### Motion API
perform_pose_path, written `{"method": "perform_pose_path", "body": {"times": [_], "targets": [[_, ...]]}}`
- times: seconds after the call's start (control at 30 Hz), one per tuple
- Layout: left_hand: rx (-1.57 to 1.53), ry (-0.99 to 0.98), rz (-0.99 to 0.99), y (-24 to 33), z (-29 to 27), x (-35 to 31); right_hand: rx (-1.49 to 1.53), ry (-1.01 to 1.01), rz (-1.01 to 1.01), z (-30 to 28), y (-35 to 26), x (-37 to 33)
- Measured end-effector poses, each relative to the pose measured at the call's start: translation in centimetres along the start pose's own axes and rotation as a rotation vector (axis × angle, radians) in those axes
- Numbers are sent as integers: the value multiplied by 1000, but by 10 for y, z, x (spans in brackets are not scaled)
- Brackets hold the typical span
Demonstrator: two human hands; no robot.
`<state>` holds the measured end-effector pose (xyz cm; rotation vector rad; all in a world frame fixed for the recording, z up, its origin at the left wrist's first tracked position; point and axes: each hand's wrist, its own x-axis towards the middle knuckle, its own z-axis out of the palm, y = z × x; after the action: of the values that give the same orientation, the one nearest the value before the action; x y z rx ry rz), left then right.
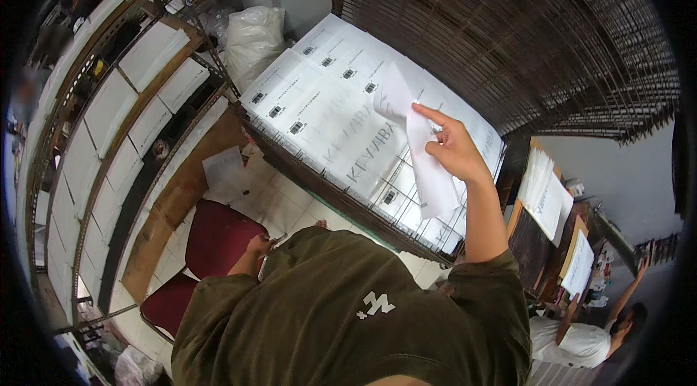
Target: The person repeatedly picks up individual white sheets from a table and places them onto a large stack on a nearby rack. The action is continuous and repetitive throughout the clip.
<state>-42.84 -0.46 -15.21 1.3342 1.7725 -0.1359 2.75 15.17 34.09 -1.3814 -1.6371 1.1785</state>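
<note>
Raised over the wire drying rack, my right hand pinches a limp white sheet at its upper edge, the forefinger stretched along it. The sheet hangs folded and curled above several printed white sheets, which lie side by side on the rack's top tray and carry dark lettering and small black marks. Low at my left side, my left hand is beside the dark red chair. Its fingers look curled, and a small thing seems to be at their tips, too small to name.
Raised wire trays slope over the rack's far side. Shelves with white sheets stand at the left, near a stuffed white sack. At the right, paper stacks lie on a table, and another person works beyond.
</note>
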Motion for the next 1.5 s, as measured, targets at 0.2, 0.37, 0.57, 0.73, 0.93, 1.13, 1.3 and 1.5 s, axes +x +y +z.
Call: {"method": "perform_pose_path", "body": {"times": [0.2,0.37,0.57,0.73,0.93,1.13,1.3,1.5], "targets": [[-91,36,-66,23,-28,-5,219,388,-138,-25,26,7],[-165,-3,-17,51,-51,-17,201,585,-11,-19,186,-5],[-93,-24,-62,39,-79,-39,328,633,183,48,295,-15],[-73,76,-97,3,-88,-37,374,631,306,73,345,-21],[-62,-3,-179,35,-123,-63,266,686,281,82,369,-26],[-283,71,-90,-34,-61,-4,348,667,310,81,355,-14],[-29,-34,-36,49,-112,-25,142,773,352,83,361,-27],[26,-25,125,1,-70,17,-414,790,241,83,367,-73]]}}
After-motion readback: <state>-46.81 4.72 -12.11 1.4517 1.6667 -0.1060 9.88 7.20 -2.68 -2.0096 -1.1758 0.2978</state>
